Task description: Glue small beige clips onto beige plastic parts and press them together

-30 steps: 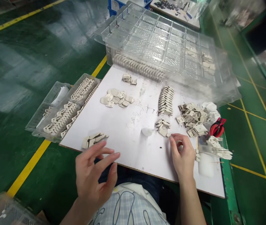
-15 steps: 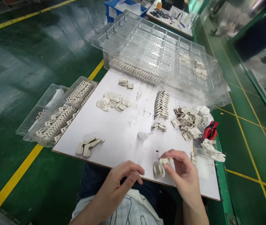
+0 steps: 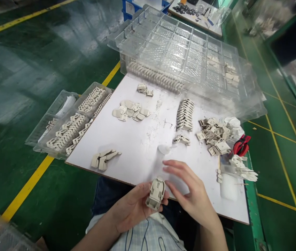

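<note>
A green floor is crossed by yellow lines. Above it, a white surface is set out, its far end covered by clear compartment trays. Its left edge is flanked by a smaller clear tray in which rows of beige parts are held. By the left hand, a beige part is pinched between thumb and fingers. The right hand is spread just beside it; whether the part is touched cannot be told. At the right, parts are heaped in a pile, near which a red-handled tool is laid. The pinched part is held at the surface's near edge.
</note>
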Available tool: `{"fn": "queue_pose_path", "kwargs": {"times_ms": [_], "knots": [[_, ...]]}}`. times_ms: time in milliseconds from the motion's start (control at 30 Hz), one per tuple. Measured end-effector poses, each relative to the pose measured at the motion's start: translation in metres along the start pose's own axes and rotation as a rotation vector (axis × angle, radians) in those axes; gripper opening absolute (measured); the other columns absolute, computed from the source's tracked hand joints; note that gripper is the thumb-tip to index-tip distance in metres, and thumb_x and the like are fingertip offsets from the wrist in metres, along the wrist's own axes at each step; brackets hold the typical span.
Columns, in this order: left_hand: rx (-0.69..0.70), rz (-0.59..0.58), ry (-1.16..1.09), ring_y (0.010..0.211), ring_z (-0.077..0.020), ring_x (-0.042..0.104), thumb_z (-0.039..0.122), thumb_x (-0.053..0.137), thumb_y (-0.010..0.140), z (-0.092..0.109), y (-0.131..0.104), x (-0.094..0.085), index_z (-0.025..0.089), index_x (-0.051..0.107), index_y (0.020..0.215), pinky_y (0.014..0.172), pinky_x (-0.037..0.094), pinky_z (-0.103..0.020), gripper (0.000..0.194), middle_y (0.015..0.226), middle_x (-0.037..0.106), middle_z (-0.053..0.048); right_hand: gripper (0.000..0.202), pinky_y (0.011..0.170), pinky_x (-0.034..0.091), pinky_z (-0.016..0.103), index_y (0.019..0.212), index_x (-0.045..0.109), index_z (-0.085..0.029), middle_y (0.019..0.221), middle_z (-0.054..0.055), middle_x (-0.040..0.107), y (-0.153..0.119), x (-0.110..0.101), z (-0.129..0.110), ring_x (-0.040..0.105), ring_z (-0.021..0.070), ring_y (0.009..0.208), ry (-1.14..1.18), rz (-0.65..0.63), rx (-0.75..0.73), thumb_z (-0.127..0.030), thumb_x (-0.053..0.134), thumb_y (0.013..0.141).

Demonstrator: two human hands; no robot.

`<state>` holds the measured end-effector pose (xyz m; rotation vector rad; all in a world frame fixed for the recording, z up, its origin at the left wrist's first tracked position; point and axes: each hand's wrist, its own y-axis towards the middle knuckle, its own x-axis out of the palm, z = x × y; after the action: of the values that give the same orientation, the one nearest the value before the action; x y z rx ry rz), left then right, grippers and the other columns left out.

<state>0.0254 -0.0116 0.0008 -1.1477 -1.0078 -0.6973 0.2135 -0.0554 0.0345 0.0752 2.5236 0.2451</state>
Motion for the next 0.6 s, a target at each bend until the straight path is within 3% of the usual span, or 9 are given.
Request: {"fn": "queue_pose_path", "kwargs": {"times_ms": [67, 167, 233, 300, 367, 467, 533, 600], "knots": [[0.056, 0.023, -0.003, 0.088, -0.0149, 0.066, 0.041, 0.088, 0.074, 0.003, -0.001, 0.001, 0.015, 0.078, 0.097, 0.081, 0.046, -0.025, 0.036, 0.093, 0.075, -0.006, 0.023, 0.074, 0.057, 0.029, 0.115, 0.063, -0.024, 0.100, 0.005, 0.070, 0.009, 0.003, 0.010, 0.068, 0.0160, 0.085, -0.030, 0.170, 0.198, -0.021, 0.064, 0.093], [0.132, 0.057, 0.002, 0.088, -0.0127, 0.064, 0.036, 0.091, 0.070, 0.008, -0.001, 0.004, 0.019, 0.078, 0.102, 0.084, 0.046, -0.024, 0.038, 0.093, 0.073, -0.004, 0.023, 0.055, 0.045, 0.026, 0.105, 0.062, -0.022, 0.071, -0.006, 0.055, 0.027, 0.018, 0.023, 0.050, 0.0112, 0.056, -0.110, 0.423, 0.362, -0.032, 0.072, 0.087], [0.163, 0.085, 0.012, 0.088, -0.0114, 0.062, 0.036, 0.092, 0.070, 0.009, 0.002, 0.006, 0.020, 0.077, 0.106, 0.087, 0.045, -0.025, 0.043, 0.091, 0.070, -0.002, 0.016, 0.055, 0.042, 0.026, 0.088, 0.063, -0.021, 0.068, -0.006, 0.047, 0.037, 0.027, 0.026, 0.044, 0.0108, 0.056, -0.172, 0.415, 0.357, -0.034, 0.072, 0.085], [0.177, 0.104, 0.022, 0.087, -0.0111, 0.060, 0.039, 0.092, 0.068, 0.010, 0.005, 0.007, 0.020, 0.078, 0.106, 0.087, 0.045, -0.025, 0.045, 0.089, 0.068, -0.001, 0.025, 0.059, 0.042, 0.027, 0.070, 0.057, -0.021, 0.071, -0.004, 0.046, 0.040, 0.029, 0.025, 0.046, 0.0114, 0.060, -0.145, 0.413, 0.329, -0.035, 0.070, 0.086], [0.191, 0.110, 0.029, 0.086, -0.0116, 0.060, 0.044, 0.092, 0.068, 0.009, 0.009, 0.009, 0.018, 0.079, 0.103, 0.086, 0.046, -0.026, 0.045, 0.089, 0.067, -0.002, 0.023, 0.066, 0.046, 0.029, 0.074, 0.060, -0.021, 0.082, 0.000, 0.057, 0.034, 0.025, 0.022, 0.056, 0.0146, 0.073, 0.016, 0.458, 0.311, -0.038, 0.069, 0.087], [0.211, 0.137, 0.025, 0.085, -0.0122, 0.059, 0.048, 0.089, 0.069, 0.008, 0.013, 0.010, 0.017, 0.079, 0.101, 0.084, 0.045, -0.027, 0.046, 0.090, 0.067, -0.003, 0.024, 0.067, 0.050, 0.031, 0.102, 0.064, -0.024, 0.100, 0.005, 0.069, 0.019, 0.010, 0.021, 0.065, 0.0189, 0.083, 0.404, 0.512, 0.312, -0.041, 0.071, 0.086], [0.207, 0.162, 0.011, 0.087, -0.0128, 0.060, 0.045, 0.090, 0.069, 0.008, 0.014, 0.012, 0.019, 0.079, 0.102, 0.084, 0.044, -0.027, 0.044, 0.091, 0.069, -0.004, 0.029, 0.056, 0.045, 0.026, 0.102, 0.063, -0.026, 0.087, 0.001, 0.069, 0.012, -0.001, 0.022, 0.063, 0.0151, 0.067, 0.599, 0.574, 0.324, -0.040, 0.077, 0.081], [0.198, 0.170, 0.001, 0.092, -0.0139, 0.061, 0.042, 0.092, 0.067, 0.008, 0.015, 0.013, 0.020, 0.079, 0.103, 0.086, 0.043, -0.027, 0.044, 0.094, 0.070, -0.004, 0.032, 0.050, 0.039, 0.022, 0.093, 0.064, -0.024, 0.069, -0.005, 0.059, 0.012, -0.008, 0.022, 0.052, 0.0094, 0.055, 0.711, 0.643, 0.346, -0.040, 0.084, 0.074]]}}
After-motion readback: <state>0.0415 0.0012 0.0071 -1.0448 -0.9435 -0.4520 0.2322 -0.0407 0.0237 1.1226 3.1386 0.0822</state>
